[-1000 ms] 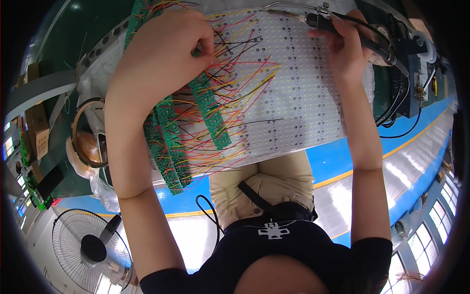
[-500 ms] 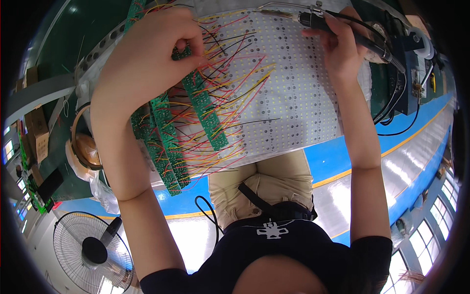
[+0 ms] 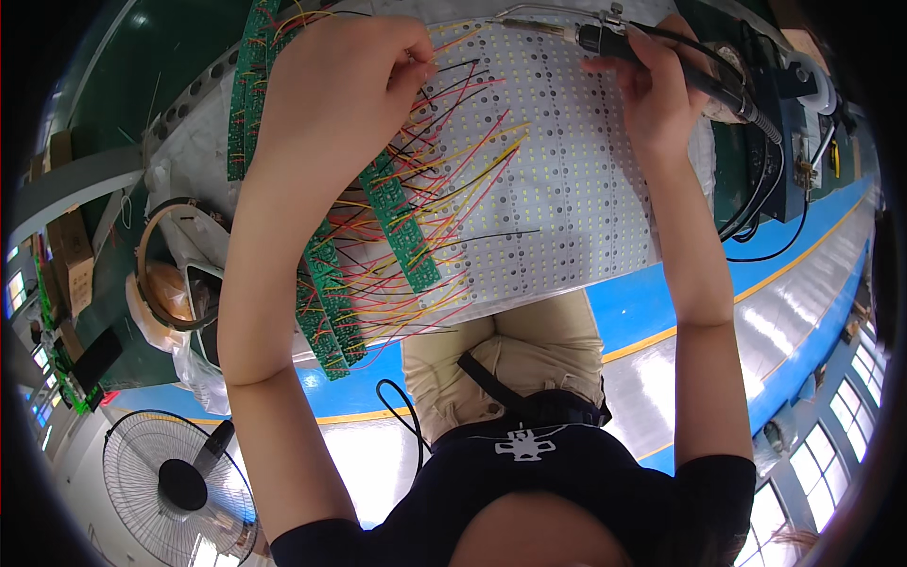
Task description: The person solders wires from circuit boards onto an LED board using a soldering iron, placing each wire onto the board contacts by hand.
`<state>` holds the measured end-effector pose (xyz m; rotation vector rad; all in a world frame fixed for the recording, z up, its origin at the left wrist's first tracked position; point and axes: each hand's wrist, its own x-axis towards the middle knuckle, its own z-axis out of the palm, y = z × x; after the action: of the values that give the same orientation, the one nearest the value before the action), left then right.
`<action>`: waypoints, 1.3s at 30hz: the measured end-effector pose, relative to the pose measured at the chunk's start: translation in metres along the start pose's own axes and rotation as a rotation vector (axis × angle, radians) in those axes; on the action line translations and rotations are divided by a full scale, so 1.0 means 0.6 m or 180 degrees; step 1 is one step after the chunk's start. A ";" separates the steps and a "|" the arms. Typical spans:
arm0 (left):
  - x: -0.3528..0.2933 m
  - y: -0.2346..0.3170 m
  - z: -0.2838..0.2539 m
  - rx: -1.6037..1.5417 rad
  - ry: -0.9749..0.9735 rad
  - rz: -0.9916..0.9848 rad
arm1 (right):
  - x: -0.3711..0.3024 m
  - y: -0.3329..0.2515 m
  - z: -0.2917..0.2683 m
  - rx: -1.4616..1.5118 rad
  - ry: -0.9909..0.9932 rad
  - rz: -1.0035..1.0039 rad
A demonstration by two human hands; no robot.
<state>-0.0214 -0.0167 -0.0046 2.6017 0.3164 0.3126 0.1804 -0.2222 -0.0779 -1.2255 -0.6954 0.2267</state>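
My left hand (image 3: 340, 94) is closed in a pinch above the green circuit boards, its fingertips on a thin wire (image 3: 461, 40) that runs out to the right. Under the hand lies a narrow green circuit board (image 3: 406, 241) with red, yellow and black wires fanning from its edge. More such strips (image 3: 331, 302) lie to its left, partly hidden by my forearm. At the upper right my right hand (image 3: 666, 94) grips a soldering iron (image 3: 605, 40) by its black handle. Its tip points left, with a thin metal tube running alongside, above the white dotted panel (image 3: 586, 189).
A black soldering station (image 3: 789, 142) with a spool and cables stands at the right. On the left are a round ring-shaped frame (image 3: 146, 265), a plastic bag (image 3: 200, 378) and cardboard boxes (image 3: 71, 246). A fan (image 3: 179, 482) stands at the lower left.
My left hand has moved to the right along the wires, and its fingers have gone from the board to a wire. My right hand and the soldering iron have stayed in place.
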 end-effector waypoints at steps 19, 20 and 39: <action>-0.002 0.006 0.016 0.0578 0.0166 0.0314 | 0.002 -0.006 0.003 -0.0365 -0.0238 -0.0330; -0.002 0.007 0.018 0.0580 0.0124 0.0280 | -0.001 -0.010 0.010 -0.0366 -0.0241 -0.0326; 0.001 0.011 0.019 0.0750 0.0204 0.0410 | -0.008 -0.026 0.035 0.0125 0.0128 0.0189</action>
<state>-0.0165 -0.0270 -0.0110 2.8550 0.2191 0.4271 0.1609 -0.2135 -0.0619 -1.2111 -0.6177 0.2630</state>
